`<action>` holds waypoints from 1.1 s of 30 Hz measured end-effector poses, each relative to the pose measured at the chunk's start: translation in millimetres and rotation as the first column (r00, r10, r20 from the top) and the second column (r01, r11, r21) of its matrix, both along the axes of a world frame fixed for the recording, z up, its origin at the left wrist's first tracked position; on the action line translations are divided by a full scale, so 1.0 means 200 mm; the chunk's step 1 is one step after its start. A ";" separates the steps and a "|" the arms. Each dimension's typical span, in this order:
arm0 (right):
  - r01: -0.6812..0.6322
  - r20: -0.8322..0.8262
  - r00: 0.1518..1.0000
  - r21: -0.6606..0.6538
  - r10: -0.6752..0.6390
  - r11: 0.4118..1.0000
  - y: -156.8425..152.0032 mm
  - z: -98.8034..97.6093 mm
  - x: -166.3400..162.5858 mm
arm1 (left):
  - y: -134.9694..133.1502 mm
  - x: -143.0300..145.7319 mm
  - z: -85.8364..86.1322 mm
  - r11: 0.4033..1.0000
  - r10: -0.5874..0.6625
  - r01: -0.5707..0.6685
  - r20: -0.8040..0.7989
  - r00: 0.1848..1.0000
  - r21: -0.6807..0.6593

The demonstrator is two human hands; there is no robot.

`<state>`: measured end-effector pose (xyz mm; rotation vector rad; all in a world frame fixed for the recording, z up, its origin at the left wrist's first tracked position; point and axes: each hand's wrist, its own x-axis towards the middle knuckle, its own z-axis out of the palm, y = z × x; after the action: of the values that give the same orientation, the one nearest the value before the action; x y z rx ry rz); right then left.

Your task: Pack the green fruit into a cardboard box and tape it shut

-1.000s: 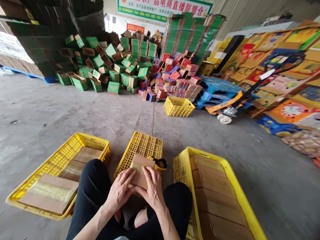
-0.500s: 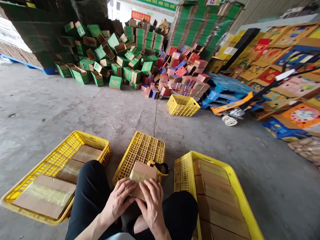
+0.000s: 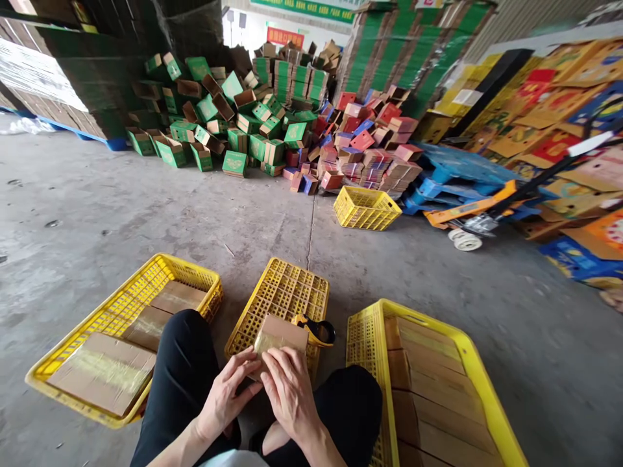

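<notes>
A small cardboard box [image 3: 283, 329] with clear yellowish tape across it rests at the near end of an upturned yellow crate [image 3: 287, 283]. My left hand [image 3: 228, 393] grips the box's near left corner with bent fingers. Over the near edge lie the fingers of my right hand [image 3: 291, 390], with its thumb lower down against the side. The hands cover that near side of the box. Just beyond the box, to the right, a yellow and black tape dispenser [image 3: 317, 329] lies on the crate.
A yellow crate [image 3: 92, 316] at my left holds taped cardboard boxes; another [image 3: 487, 379] at my right holds a row of them. Farther off are a yellow crate [image 3: 367, 211], piled green cartons [image 3: 236, 162], blue pallets [image 3: 445, 168] and a pallet jack [image 3: 474, 214].
The view has turned slightly left, so the scene sits farther right. My right hand has slid left along the box's near edge, closer to my left hand. The box stays on the upturned crate.
</notes>
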<state>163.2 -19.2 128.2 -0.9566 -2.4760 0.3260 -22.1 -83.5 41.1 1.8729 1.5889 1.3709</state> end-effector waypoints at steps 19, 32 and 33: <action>0.239 -0.059 0.968 -0.059 -0.242 0.969 -0.11 0.01 -0.18 | -0.03 -0.04 -0.04 0.999 -0.037 0.037 -0.074 0.997 -0.002; 0.285 -0.052 0.957 -0.024 -0.286 0.958 -0.22 -0.11 0.25 | 0.01 -0.02 0.04 0.996 -0.083 0.088 -0.241 0.967 0.014; 0.283 -0.054 0.957 -0.028 -0.284 0.959 -0.21 -0.12 0.25 | 0.03 -0.01 0.07 0.994 -0.099 0.109 -0.276 0.956 0.022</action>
<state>214.0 -61.6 104.5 -1.2739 -2.2473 0.2779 -24.0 -77.3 55.6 2.2148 1.5698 1.1428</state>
